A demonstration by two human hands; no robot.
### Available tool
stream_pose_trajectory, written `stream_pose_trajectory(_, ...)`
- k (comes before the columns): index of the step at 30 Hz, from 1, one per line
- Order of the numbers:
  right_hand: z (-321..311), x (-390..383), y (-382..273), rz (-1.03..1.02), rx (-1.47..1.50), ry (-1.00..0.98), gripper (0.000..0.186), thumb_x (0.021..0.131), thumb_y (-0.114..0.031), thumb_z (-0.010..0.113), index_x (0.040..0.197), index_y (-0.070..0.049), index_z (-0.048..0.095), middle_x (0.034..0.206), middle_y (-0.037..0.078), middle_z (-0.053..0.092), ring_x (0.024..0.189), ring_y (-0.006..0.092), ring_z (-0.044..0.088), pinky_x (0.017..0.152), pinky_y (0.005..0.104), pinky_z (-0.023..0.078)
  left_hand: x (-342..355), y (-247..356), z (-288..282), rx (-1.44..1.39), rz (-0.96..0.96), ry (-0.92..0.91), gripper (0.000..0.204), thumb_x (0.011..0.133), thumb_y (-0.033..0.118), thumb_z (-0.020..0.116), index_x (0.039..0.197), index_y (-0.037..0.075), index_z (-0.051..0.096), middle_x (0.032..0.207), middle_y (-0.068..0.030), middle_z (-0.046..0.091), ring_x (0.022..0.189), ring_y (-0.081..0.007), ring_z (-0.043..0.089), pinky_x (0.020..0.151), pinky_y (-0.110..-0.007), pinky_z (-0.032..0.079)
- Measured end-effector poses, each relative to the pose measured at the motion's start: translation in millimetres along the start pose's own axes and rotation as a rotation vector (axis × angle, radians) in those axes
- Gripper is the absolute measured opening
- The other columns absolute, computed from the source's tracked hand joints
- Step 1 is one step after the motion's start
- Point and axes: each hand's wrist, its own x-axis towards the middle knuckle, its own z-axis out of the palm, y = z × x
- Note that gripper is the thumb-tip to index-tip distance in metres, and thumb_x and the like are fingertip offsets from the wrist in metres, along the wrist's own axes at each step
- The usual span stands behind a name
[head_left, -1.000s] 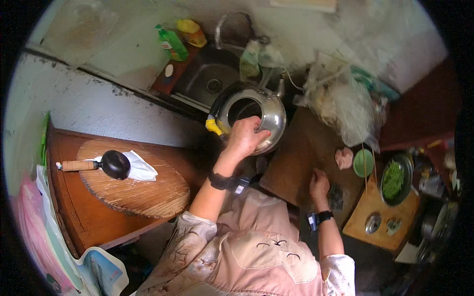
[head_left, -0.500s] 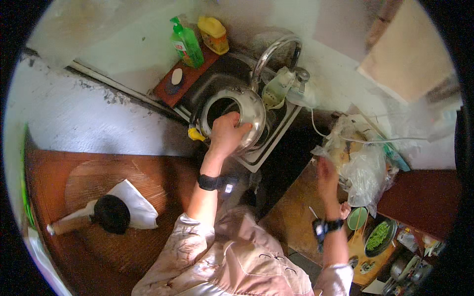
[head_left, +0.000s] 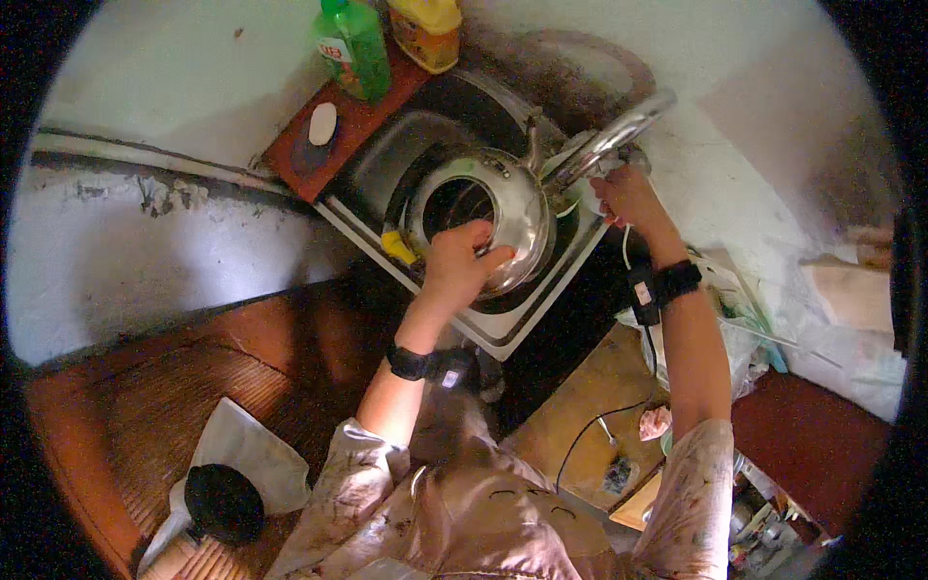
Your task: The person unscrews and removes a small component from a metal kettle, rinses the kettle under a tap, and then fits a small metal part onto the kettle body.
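A round stainless-steel kettle (head_left: 527, 208) with its top opening uncovered stands in the sink (head_left: 391, 145), a yellow piece (head_left: 397, 247) at its handle side. My left hand (head_left: 456, 266) grips the near rim of that opening, fingers inside and thumb outside on the shiny shoulder. Beyond the kettle rises the curved metal tap (head_left: 619, 130). Close to the tap's base, my right hand (head_left: 633, 203) has its fingers curled in; what lies within them is partly hidden. Dark bands with small devices sit on both wrists.
A green pump bottle (head_left: 353, 53), a yellow container (head_left: 428, 34) and white soap (head_left: 323, 124) line the red-brown ledge. At lower left, a black round object (head_left: 224, 503) rests on white cloth (head_left: 237, 445). Plastic bags (head_left: 739, 358) lie right; a dark cord (head_left: 570, 449) crosses the board (head_left: 551, 435).
My right hand has moved up and away from the board near the bags to the tap's base. My left hand stays on the kettle. The view has shifted closer to the sink.
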Motion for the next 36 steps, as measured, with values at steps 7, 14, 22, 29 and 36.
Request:
stream_pose_trajectory(7, 43.2, -30.1, -104.8, -0.307, -0.312, 0.581, 0.023, 0.096, -0.026, 0.06, 0.1, -0.009, 0.075, 0.073, 0.017, 0.07, 0.07, 0.0386, 0.069, 0.068, 0.0541, 0.054, -1.0, -14.1, -10.6, 0.126, -0.141, 0.0, 0.035, 0.081, 0.025, 0.081, 0.1, -0.003, 0.071, 0.091, -0.0236, 0.073, 0.084, -0.0358, 0.072, 0.075, -0.04, 0.055)
stream_pose_trajectory(14, 63.8, -47.1, -148.2, -0.234, -0.107, 0.569, 0.021, 0.096, -0.029, 0.061, 0.099, -0.009, 0.069, 0.069, 0.014, 0.068, 0.066, 0.0401, 0.068, 0.061, 0.0539, 0.052, -3.9, -25.1, -7.8, 0.045, -0.099, 0.023, 0.035, 0.083, 0.025, 0.081, 0.1, -0.003, 0.071, 0.091, -0.0224, 0.073, 0.084, -0.033, 0.073, 0.075, -0.039, 0.055)
stream_pose_trajectory(22, 103.7, 14.3, -112.7, -0.066, -0.016, 0.658, 0.025, 0.101, -0.034, 0.058, 0.113, -0.013, 0.06, 0.103, 0.012, 0.069, 0.095, 0.0376, 0.067, 0.085, 0.052, 0.05, -2.2, -31.2, -2.5, -0.049, -0.064, 0.046, 0.03, 0.084, 0.025, 0.078, 0.095, -0.002, 0.071, 0.086, -0.0235, 0.071, 0.077, -0.0364, 0.071, 0.07, -0.041, 0.053)
stream_pose_trajectory(29, 107.4, -29.7, -145.5, -0.052, 0.524, 0.426, 0.052, 0.103, -0.034, 0.053, 0.142, -0.001, 0.048, 0.122, 0.029, 0.065, 0.112, 0.048, 0.061, 0.099, 0.0485, 0.047, -7.2, -29.5, -9.7, 0.037, -0.083, 0.044, 0.023, 0.092, 0.024, 0.069, 0.091, 0.0, 0.071, 0.078, -0.0211, 0.068, 0.071, -0.0368, 0.068, 0.064, -0.044, 0.05)
stream_pose_trajectory(36, 118.4, -5.9, -104.2, -0.167, 0.391, 0.468, 0.058, 0.103, -0.031, 0.06, 0.149, -0.001, 0.04, 0.146, 0.021, 0.048, 0.133, 0.0309, 0.049, 0.11, 0.0382, 0.038, -2.6, -29.9, -1.1, 0.08, -0.019, 0.082, 0.022, 0.096, 0.024, 0.065, 0.092, 0.004, 0.073, 0.078, -0.02, 0.068, 0.07, -0.0393, 0.067, 0.063, -0.044, 0.05)
